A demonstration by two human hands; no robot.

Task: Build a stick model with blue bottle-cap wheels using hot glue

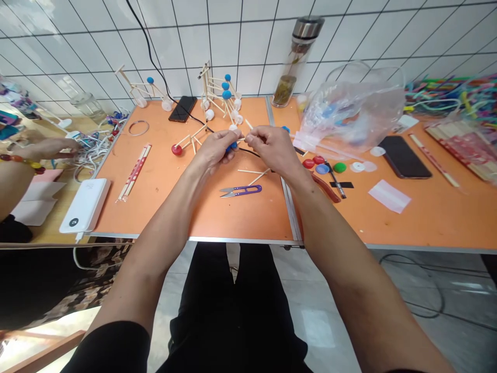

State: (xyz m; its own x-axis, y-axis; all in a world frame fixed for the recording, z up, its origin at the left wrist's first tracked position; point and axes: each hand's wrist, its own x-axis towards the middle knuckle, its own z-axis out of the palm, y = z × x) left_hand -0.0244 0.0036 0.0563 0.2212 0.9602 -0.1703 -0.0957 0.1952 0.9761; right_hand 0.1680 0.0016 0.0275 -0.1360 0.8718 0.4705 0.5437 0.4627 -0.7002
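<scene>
My left hand (213, 149) and my right hand (271, 147) meet above the orange table (248, 217), pinching a thin wooden stick (243, 139) between them. A small blue cap (232, 147) sits at my left fingertips, partly hidden by them. Just beyond stands a wooden stick frame with blue and white balls (219, 96). A smaller stick piece with a red cap (182, 144) lies left of my left hand. Purple thread snips (240, 190) lie below my hands, with a few loose sticks (252, 172) near them.
A black cable (202, 123) crosses the table behind my hands. To the right lie red-handled pliers (325, 187), bottle caps, a plastic bag (349, 109) and a phone (404, 158). At left, a co-worker's hand (50, 148) works among white cables beside a power bank (83, 204).
</scene>
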